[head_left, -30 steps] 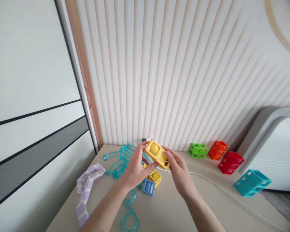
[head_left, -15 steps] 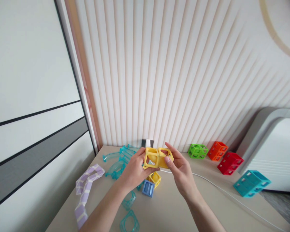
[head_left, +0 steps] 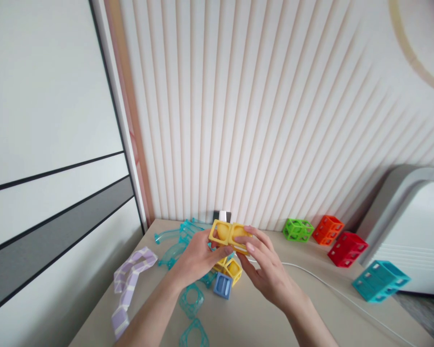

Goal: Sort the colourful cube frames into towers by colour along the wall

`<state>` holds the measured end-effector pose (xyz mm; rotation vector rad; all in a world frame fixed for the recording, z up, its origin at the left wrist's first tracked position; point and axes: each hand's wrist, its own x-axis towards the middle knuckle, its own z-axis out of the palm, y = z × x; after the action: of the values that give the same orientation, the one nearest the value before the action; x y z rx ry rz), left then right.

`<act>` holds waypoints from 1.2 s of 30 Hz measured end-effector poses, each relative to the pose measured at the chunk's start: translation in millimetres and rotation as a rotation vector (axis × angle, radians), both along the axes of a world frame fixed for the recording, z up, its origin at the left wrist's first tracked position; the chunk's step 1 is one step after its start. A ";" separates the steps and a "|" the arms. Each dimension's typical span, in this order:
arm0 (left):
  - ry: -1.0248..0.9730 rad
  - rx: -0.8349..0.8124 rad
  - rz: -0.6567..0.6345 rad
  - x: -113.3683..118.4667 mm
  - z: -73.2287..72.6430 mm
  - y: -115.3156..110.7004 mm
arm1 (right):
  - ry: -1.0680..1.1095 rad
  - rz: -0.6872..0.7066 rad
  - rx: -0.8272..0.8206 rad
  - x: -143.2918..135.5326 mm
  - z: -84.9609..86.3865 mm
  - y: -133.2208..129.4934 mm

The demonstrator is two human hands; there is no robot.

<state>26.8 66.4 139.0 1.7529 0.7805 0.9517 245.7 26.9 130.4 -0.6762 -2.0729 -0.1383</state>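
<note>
Ribbed wall (head_left: pixel 217 96): rises pale behind everything, its grooves running upward.
White cabinet (head_left: pixel 50 86): closes off the left side, crossed by dark lines and a grey band.
Table (head_left: pixel 258 320): pale top, beneath both forearms, reaching back to the wall.
Grey-and-white casing (head_left: pixel 423 231): stands at the right, beyond the coloured blocks.
Left hand (head_left: pixel 193 258): grip closed around the left end of the yellow pair, thumb along its near lower edge.
Right hand (head_left: pixel 265 262): grip closed on the right end, fingers lying over the top and near side.
Purple-and-white strip (head_left: pixel 128 287): bent, lies left of the left forearm.
Clear turquoise pieces (head_left: pixel 171 254): scattered around and behind the left hand.
Open-sided blocks: teal (head_left: pixel 383 274), red (head_left: pixel 349 250), orange (head_left: pixel 327 230) and green (head_left: pixel 297 230), in a slanting row well right of the hands.
Yellow pair (head_left: pixel 231 236): two joined cubes raised above the table; long axis runs left to right between the grips, dipping slightly rightward; neither hand is clearly nearer.
Loose yellow block (head_left: pixel 234 270): on the table, partly hidden below the pair.
Blue block (head_left: pixel 223 286): just beside it, on the person's side.
White cable (head_left: pixel 311 273): trails rightward across the table.
</note>
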 end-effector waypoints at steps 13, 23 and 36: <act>-0.011 0.173 0.129 3.3 15.1 -9.6 | 0.420 -0.032 -0.491 -12.5 -2.3 -13.2; 0.053 0.203 0.121 -1.7 14.0 -7.7 | 0.515 0.111 -0.569 -16.1 -7.2 -6.1; -0.115 0.036 0.047 -9.9 12.8 -4.8 | 0.394 -0.116 -0.516 -15.7 -10.6 -1.2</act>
<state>16.9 61.6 151.8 1.7009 0.7376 1.0947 230.0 25.7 119.8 -1.0416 -1.6895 0.4473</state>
